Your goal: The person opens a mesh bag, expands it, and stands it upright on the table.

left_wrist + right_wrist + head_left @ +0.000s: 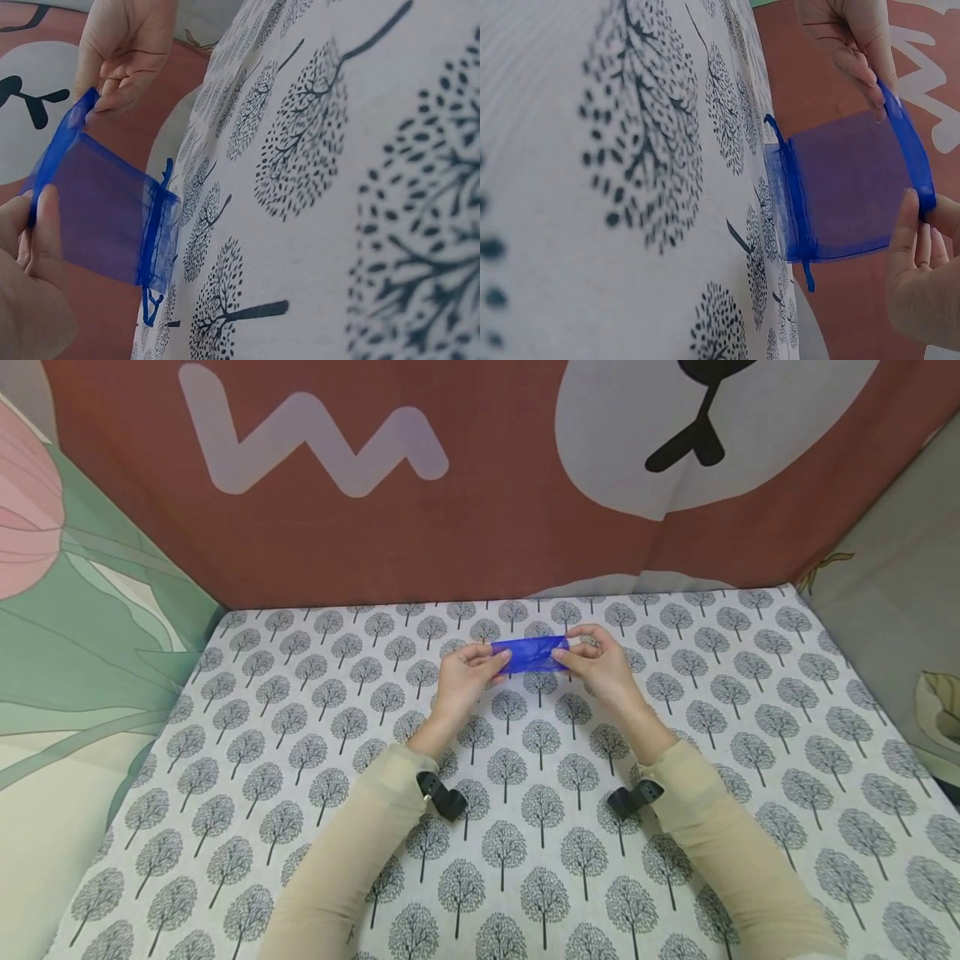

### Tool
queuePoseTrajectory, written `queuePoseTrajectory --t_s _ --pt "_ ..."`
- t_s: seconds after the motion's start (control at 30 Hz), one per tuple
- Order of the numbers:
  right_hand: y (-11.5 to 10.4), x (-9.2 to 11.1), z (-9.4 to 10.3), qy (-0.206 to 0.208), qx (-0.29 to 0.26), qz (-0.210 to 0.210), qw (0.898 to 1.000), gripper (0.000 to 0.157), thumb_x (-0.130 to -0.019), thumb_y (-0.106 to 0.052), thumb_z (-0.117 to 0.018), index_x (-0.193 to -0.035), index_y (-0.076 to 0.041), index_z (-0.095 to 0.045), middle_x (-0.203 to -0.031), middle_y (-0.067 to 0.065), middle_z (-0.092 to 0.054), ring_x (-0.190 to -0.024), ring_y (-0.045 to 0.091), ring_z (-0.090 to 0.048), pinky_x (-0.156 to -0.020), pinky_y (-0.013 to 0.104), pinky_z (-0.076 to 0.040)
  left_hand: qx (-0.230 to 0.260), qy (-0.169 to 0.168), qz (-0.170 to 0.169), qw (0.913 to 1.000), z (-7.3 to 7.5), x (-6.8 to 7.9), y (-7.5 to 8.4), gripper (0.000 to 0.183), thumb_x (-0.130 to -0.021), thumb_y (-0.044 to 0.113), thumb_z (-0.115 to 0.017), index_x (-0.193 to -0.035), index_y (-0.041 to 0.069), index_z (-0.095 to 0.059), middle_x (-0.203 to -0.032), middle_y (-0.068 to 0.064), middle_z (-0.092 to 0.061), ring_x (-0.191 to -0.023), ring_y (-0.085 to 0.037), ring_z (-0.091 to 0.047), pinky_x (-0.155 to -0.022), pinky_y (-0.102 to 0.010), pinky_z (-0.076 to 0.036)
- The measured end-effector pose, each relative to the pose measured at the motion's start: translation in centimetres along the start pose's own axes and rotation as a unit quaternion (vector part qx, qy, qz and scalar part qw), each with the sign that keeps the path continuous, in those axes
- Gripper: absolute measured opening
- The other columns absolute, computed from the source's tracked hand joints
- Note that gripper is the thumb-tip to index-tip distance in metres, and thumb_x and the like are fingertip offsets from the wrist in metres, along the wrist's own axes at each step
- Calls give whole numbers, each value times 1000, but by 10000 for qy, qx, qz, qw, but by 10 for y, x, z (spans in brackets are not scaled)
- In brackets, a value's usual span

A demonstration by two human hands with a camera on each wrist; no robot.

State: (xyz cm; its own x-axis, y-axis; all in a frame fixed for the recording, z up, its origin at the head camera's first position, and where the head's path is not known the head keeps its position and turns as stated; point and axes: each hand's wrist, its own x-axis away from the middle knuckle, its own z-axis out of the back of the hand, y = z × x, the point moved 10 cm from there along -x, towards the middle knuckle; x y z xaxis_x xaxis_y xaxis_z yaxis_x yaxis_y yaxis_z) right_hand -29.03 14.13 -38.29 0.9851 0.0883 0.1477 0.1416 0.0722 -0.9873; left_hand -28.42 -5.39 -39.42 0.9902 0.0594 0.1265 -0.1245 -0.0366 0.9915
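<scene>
A blue sheer drawstring pouch (pixel 531 654) hangs between my two hands over the far middle of the tablecloth. Thumb and fingers of my left hand (pixel 467 675) pinch one corner of its upper edge. At the opposite corner my right hand (pixel 603 664) pinches the same edge, so it is stretched between them. In the left wrist view the drawstring end (pixel 155 236) with its ruffled mouth points down, close over the cloth. Cord loops stick out at both sides of that end, and through the mesh (pixel 847 184) the wall behind shows.
White cloth (pixel 542 806) printed with dark trees covers the table. A reddish-brown hanging (pixel 465 543) with pale shapes rises behind its back edge. Floral fabric (pixel 97 602) stands along the left side. Black wrist cameras (pixel 444 797) sit on both sleeves.
</scene>
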Motion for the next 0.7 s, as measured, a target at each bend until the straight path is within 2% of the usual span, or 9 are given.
queuePoseTrajectory --t_s 0.1,0.2,0.37,0.43,0.53,0.6,0.7 --pt "-2 0 -1 -28 114 64 9999 43 -87 -8 -67 -125 2 -48 -75 -12 -64 -71 4 -66 -80 22 -59 -2 -19 -42 10000 0 1 1 22 -85 8 -70 -98 -8 -63 -101 -29 -68 -57 -4 -64 -68 -29 -62" --pt "-1 0 -2 -30 351 51 9994 45 -89 -9 -64 -129 6 -47 -74 -14 -63 -69 2 -64 -76 18 -59 41 -72 -87 9999 -2 2 2 21 -87 9 -68 -96 -8 -62 -98 -31 -68 -55 -4 -63 -61 -22 -61" --pt "2 -1 -5 -47 497 -37 9987 40 -91 -12 -63 -126 5 -53 -73 -14 -60 -65 -1 -59 -69 12 -57 80 -160 -139 9997 -4 4 2 20 -89 12 -66 -93 -7 -61 -87 -28 -69 -54 -6 -64 -58 -23 -60" --pt "3 -1 -6 -37 464 -86 9989 38 -91 -13 -63 -125 4 -55 -74 -13 -60 -65 -1 -58 -69 12 -56 57 -207 -130 9997 -5 4 2 21 -90 13 -65 -94 -7 -60 -88 -28 -70 -55 -7 -65 -60 -24 -61" --pt "6 -1 -6 11 444 -188 9988 37 -92 -15 -62 -124 5 -56 -77 -12 -61 -66 -1 -57 -70 12 -56 -6 -321 -125 9994 -7 3 2 24 -91 14 -64 -101 -7 -59 -98 -28 -69 -64 -12 -68 -67 -24 -62" --pt "7 -1 -4 44 480 -248 9985 37 -93 -16 -61 -123 4 -56 -79 -11 -61 -67 0 -56 -70 13 -55 -4 -431 -129 9990 -9 2 2 28 -91 14 -64 -109 -6 -58 -106 -28 -67 -76 -22 -71 -72 -23 -61" --pt "7 0 -3 60 547 -267 9981 37 -94 -18 -60 -123 4 -56 -80 -11 -60 -66 -1 -55 -67 11 -53 24 -604 -102 9981 -12 3 2 37 -89 11 -66 -121 -4 -54 -115 -26 -65 -98 -36 -68 -81 -24 -60"
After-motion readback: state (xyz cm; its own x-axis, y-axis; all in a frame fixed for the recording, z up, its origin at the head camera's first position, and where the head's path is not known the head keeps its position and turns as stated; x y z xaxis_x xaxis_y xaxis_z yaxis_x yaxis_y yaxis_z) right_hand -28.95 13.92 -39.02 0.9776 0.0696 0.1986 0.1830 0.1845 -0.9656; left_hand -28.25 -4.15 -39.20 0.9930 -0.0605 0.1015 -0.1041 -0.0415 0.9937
